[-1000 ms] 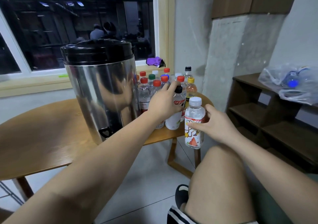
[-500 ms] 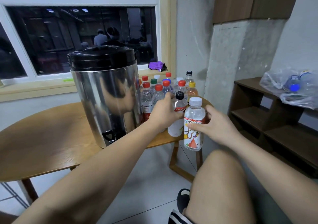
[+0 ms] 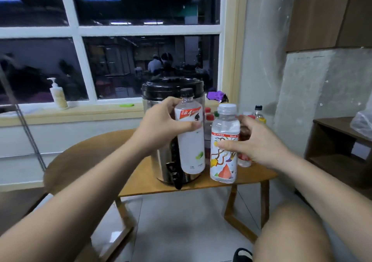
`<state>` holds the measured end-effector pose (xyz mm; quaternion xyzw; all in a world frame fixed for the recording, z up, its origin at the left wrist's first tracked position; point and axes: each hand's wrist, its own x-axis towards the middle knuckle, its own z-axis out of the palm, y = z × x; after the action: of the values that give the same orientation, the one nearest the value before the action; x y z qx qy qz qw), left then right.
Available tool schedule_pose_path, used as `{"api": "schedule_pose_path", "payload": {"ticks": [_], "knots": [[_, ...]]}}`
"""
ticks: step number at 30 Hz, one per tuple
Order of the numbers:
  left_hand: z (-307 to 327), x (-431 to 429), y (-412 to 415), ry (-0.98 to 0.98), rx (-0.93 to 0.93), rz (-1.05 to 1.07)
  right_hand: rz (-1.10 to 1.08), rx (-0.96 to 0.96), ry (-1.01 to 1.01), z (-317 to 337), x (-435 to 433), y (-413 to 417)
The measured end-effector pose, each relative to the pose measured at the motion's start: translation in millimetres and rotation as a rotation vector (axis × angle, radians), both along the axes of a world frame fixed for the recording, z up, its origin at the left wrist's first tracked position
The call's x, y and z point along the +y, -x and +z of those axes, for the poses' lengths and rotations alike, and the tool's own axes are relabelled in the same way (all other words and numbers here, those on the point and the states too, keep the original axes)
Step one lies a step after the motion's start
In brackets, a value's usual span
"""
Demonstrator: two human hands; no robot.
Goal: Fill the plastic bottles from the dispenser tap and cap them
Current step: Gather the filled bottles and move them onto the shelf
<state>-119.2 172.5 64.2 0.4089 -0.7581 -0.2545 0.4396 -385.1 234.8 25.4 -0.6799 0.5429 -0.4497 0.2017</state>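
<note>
- Both bottles in hand wear their caps, so neither is ready for the tap [image 3: 177, 179], which sits low on the front of the dispenser [image 3: 171, 86].
- I cannot tell whether either bottle holds liquid: the labels cover most of each body.
- Just right of the dispenser and behind it, a cluster of capped bottles [image 3: 258, 112] stands on the table [image 3: 90, 153]. Whether they are full or waiting I cannot tell.
- My judgement: uncapping, filling and recapping are still to do for the bottle now being brought forward.
- The left hand [image 3: 161, 128] grips the black-capped bottle [image 3: 190, 141] upright and lifted directly in front of the dispenser, thumb across the label and fingers wrapped behind.
- The right hand [image 3: 259, 145] holds the colourful-label bottle [image 3: 223, 157] upright just right of the dispenser, thumb on the label and fingers round the far side. Its base hangs level with the table's front edge, and I cannot tell whether it rests there.
- Both forearms reach forward, nearly straight, toward the dispenser.
</note>
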Motion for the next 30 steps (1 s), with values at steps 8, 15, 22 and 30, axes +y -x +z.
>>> {"api": "schedule_pose_path", "payload": {"ticks": [8, 15, 22, 30], "knots": [[11.1, 13.1, -145.4, 0.025, 0.112, 0.216, 0.220, 0.007, 0.022, 37.2, -41.3, -138.2], [-6.2, 13.7, -282.7, -0.018, 0.169, 0.481, 0.374, 0.063, 0.011, 41.9, -104.5, -277.3], [-28.5, 17.4, -393.5, -0.037, 0.126, 0.729, 0.507, 0.087, -0.021, 38.9, -149.5, -411.4], [-91.9, 2.8, -458.5, -0.107, 0.132, 0.933, 0.604, 0.137, -0.086, -7.1, -187.2, -533.3]]}}
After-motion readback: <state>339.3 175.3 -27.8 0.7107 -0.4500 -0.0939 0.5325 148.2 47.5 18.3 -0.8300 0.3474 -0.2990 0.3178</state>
